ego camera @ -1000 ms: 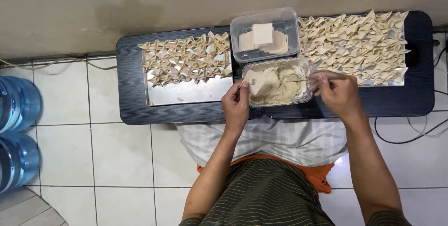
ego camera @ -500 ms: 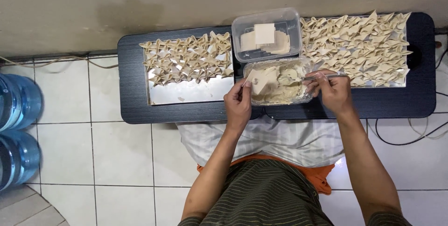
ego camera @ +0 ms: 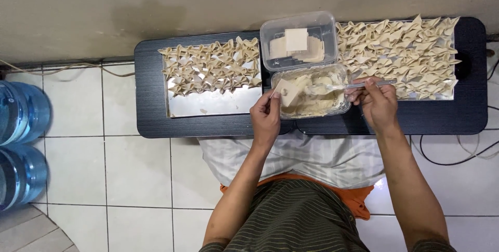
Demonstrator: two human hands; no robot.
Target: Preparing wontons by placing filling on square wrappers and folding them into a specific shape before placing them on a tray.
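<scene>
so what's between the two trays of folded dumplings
In the head view, two clear tubs sit between the left tray and right tray: a wrapper tub behind, a filling tub in front.

The right hand (ego camera: pixel 378 101) covers the handle end of the spoon (ego camera: pixel 347 86), and the spoon's bowl is too pale against the filling to make out. The left hand (ego camera: pixel 266 117) hides part of the wrapper (ego camera: pixel 287 92) it pinches, so the fingertips behind it cannot be seen. Two water bottles (ego camera: pixel 23 143) are cut off by the left edge (only their rounded sides show). The person's forearms and lap run out of the bottom edge. The cable (ego camera: pixel 457 154) leaves at the right edge. Single folded dumplings (ego camera: pixel 400 57) on the right tray are too small to tell apart.
</scene>
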